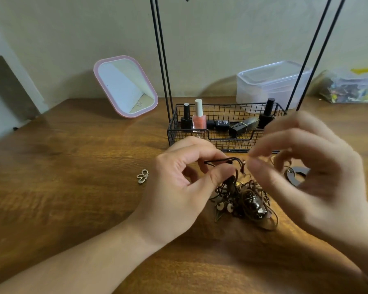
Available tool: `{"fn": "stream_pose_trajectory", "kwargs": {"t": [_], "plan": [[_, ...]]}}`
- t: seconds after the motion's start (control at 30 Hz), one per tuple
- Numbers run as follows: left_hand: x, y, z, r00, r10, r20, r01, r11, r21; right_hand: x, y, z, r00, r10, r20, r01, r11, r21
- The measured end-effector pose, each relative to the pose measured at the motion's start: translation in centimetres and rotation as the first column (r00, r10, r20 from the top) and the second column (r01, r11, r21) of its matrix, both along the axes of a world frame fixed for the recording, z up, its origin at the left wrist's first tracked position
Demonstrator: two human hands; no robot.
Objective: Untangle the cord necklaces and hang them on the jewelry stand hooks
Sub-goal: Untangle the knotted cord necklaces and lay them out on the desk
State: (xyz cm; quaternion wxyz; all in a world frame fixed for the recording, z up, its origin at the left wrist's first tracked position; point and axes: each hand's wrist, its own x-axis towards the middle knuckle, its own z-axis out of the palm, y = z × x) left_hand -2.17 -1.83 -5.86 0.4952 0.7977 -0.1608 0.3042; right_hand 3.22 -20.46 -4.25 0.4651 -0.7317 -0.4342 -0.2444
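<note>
Near worktop [72, 198]: cord necklaces [242, 198] heaped, soft, light, snag-prone.
Left hand [179, 187]: grip pinches one cord.
Right hand [306, 166]: blurred, grip state unclear.

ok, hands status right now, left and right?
Left hand: closed, pinching a dark cord from the tangled necklaces.
Right hand: blurred, fingers curled near the cord; grip cannot be told.

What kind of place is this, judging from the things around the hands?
Probably a dressing table or vanity corner at home. A pink-framed mirror leans by the wall, a wire basket holds nail polish bottles, and tangled cord necklaces lie on the wooden table.
</note>
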Motion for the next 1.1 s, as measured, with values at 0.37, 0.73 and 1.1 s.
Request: {"fn": "stream_pose_trajectory", "kwargs": {"t": [0.37,0.73,1.1], "plan": [[0.5,0.6,-0.5,0.992,0.084,0.094,-0.105,0.964,0.244,-0.2,0.4,0.1,0.998,-0.03,-0.049,0.02,0.982,-0.19],[0.4,0.7,-0.4,0.984,0.124,0.131,-0.165,0.915,0.368,-0.3,0.6,0.0,0.987,-0.113,-0.111,0.071,0.944,-0.322],[0.3,1.3,0.3,0.951,0.093,0.295,-0.22,0.875,0.432,-0.1,0.7,0.1,0.837,0.075,-0.542,-0.142,0.986,-0.083]]}}
